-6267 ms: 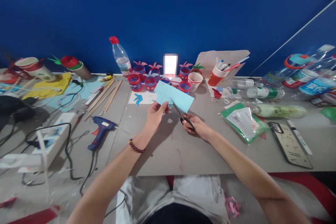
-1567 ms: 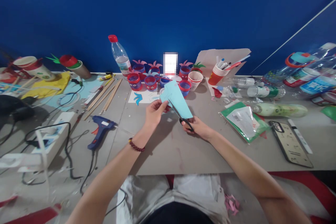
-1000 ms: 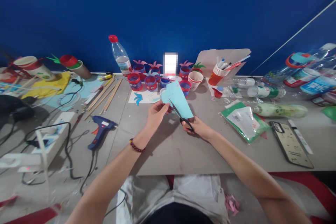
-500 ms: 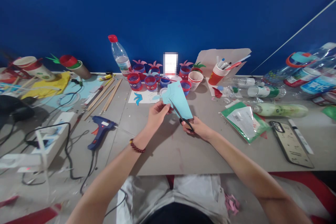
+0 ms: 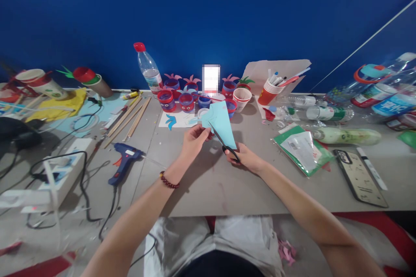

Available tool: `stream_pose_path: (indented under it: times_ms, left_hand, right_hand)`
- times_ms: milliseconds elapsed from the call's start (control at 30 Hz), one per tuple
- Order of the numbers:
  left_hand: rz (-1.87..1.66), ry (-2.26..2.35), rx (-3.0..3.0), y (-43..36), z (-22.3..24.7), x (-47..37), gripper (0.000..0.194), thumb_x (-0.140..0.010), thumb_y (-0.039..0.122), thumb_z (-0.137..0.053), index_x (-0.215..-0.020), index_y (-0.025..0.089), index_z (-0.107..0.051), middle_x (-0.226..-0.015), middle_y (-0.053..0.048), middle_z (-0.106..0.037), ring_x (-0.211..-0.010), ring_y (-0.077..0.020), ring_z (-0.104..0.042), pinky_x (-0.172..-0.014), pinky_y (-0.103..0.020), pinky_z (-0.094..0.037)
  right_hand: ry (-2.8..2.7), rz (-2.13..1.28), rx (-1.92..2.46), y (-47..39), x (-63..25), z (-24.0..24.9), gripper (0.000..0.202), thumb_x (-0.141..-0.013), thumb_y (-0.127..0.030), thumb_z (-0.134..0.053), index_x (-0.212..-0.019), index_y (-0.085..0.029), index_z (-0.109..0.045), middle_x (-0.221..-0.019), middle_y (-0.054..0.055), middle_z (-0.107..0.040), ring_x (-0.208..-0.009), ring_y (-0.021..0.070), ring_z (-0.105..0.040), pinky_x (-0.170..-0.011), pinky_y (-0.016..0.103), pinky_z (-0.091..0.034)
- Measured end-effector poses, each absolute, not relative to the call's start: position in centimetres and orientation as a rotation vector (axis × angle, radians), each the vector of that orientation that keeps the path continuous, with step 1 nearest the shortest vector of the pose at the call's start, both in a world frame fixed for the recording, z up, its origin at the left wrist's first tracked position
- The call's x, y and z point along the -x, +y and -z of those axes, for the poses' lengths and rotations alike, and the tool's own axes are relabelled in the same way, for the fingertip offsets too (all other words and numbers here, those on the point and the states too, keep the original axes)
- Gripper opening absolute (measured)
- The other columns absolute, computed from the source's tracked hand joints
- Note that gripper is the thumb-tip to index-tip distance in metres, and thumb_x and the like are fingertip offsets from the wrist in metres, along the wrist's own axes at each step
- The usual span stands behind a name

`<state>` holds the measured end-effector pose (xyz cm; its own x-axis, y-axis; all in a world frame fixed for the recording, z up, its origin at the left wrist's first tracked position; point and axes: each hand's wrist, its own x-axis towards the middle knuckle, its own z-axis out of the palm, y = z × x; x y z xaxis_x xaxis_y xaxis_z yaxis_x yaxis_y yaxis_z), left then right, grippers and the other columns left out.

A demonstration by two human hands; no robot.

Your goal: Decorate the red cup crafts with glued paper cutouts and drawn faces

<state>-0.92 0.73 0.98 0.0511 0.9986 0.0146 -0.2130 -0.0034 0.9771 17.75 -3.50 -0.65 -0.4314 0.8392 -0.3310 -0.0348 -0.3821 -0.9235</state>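
A light blue sheet of paper (image 5: pixel 223 123) is pinched by its lower left edge in my left hand (image 5: pixel 196 138). Drawn lines show on its left part. My right hand (image 5: pixel 245 157) grips black-handled scissors (image 5: pixel 227 149), whose blades point up and left and lie against the paper near my left fingertips. Behind the paper stand several small red and purple cups (image 5: pixel 167 101) with drawn eyes and paper leaves. A white sheet (image 5: pixel 182 120) lies left of the paper, bearing a darker blue leaf-shaped cutout (image 5: pixel 170 121).
On the left are a blue glue gun (image 5: pixel 125 162), wooden sticks (image 5: pixel 130 119), a power strip (image 5: pixel 66 173) and cords. To the right lie a green packet (image 5: pixel 302 149), a phone (image 5: pixel 359 177), a marker (image 5: pixel 372 168) and several plastic bottles (image 5: pixel 329 113). A red cup of pens (image 5: pixel 270 92) stands behind.
The light blue paper has turned slightly, its right edge and lower corner shifting left. Both hands stay almost in place, still holding the paper and the scissors.
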Motion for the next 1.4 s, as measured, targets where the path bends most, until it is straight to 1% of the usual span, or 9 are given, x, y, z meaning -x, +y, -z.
stream_pose_path:
  times_ms: [167,333,433,633,800,900,1100,1400]
  left_hand:
    - [-1.28,1.009,-1.092,0.68,-1.08,0.95,0.028,-0.066,0.041,-0.076,-0.061,0.017,-0.062,-0.058,0.0,-0.063,-0.058,-0.0114,-0.059,-0.059,-0.024,-0.046]
    - [-1.297,0.982,-1.08,0.8,-0.68,1.06,0.027,-0.071,0.039,-0.072,-0.06,0.018,-0.058,-0.055,0.003,-0.059,-0.054,-0.0091,-0.055,-0.059,-0.023,-0.045]
    - [-1.315,0.97,-1.046,0.94,-0.35,1.07,0.029,-0.073,0.039,-0.071,-0.06,0.019,-0.055,-0.054,0.004,-0.058,-0.053,-0.009,-0.054,-0.057,-0.023,-0.045]
    - [-1.315,0.964,-1.083,1.01,-0.65,1.06,0.035,-0.07,0.043,-0.073,-0.056,0.019,-0.052,-0.051,0.003,-0.057,-0.051,-0.0095,-0.054,-0.057,-0.024,-0.045]
    - [-1.305,0.975,-1.07,1.08,-0.88,1.08,0.035,-0.066,0.046,-0.076,-0.057,0.019,-0.054,-0.051,0.004,-0.057,-0.051,-0.0094,-0.054,-0.057,-0.024,-0.045]
    - [-1.296,0.993,-1.06,1.1,-0.94,1.1,0.037,-0.063,0.047,-0.077,-0.056,0.019,-0.054,-0.05,0.003,-0.057,-0.051,-0.0095,-0.053,-0.057,-0.024,-0.045]
    - [-1.305,1.001,-1.065,1.03,-1.05,1.08,0.037,-0.062,0.048,-0.078,-0.057,0.019,-0.055,-0.05,0.003,-0.057,-0.051,-0.0097,-0.053,-0.056,-0.024,-0.045]
    - [-1.296,0.998,-1.083,1.0,-1.2,1.08,0.036,-0.064,0.047,-0.077,-0.058,0.019,-0.055,-0.051,0.003,-0.057,-0.052,-0.01,-0.053,-0.057,-0.025,-0.045]
  right_hand:
    - [-1.245,-1.868,1.115,-3.43,-17.72,0.79,0.044,-0.07,-0.048,-0.076,-0.076,-0.02,-0.042,-0.053,-0.009,-0.041,-0.041,0.0026,-0.026,-0.036,0.015,-0.019]
    - [-1.234,-1.901,1.093,-3.4,-17.68,0.69,0.043,-0.068,-0.045,-0.078,-0.083,-0.02,-0.047,-0.052,-0.01,-0.039,-0.042,0.003,-0.026,-0.036,0.015,-0.018]
    - [-1.246,-1.908,1.083,-3.4,-17.71,0.74,0.042,-0.069,-0.044,-0.078,-0.086,-0.019,-0.049,-0.052,-0.011,-0.039,-0.041,0.0029,-0.025,-0.035,0.015,-0.017]
    - [-1.247,-1.914,1.089,-3.36,-17.76,0.97,0.044,-0.068,-0.047,-0.078,-0.088,-0.02,-0.049,-0.051,-0.011,-0.04,-0.04,0.003,-0.025,-0.034,0.014,-0.018]
    - [-1.285,-1.891,1.103,-3.39,-17.73,0.93,0.045,-0.071,-0.051,-0.074,-0.09,-0.019,-0.05,-0.05,-0.01,-0.041,-0.039,0.0034,-0.025,-0.033,0.015,-0.021]
    - [-1.326,-1.865,1.115,-3.35,-17.77,0.9,0.044,-0.072,-0.053,-0.072,-0.087,-0.018,-0.05,-0.05,-0.009,-0.044,-0.038,0.0038,-0.027,-0.033,0.016,-0.023]
    - [-1.361,-1.839,1.184,-3.22,-17.79,0.68,0.041,-0.07,-0.05,-0.074,-0.073,-0.019,-0.047,-0.048,-0.006,-0.05,-0.037,0.0041,-0.031,-0.033,0.017,-0.024]
    - [-1.366,-1.844,1.206,-3.27,-17.88,0.74,0.041,-0.069,-0.051,-0.074,-0.071,-0.019,-0.049,-0.047,-0.005,-0.052,-0.036,0.0044,-0.032,-0.032,0.017,-0.024]
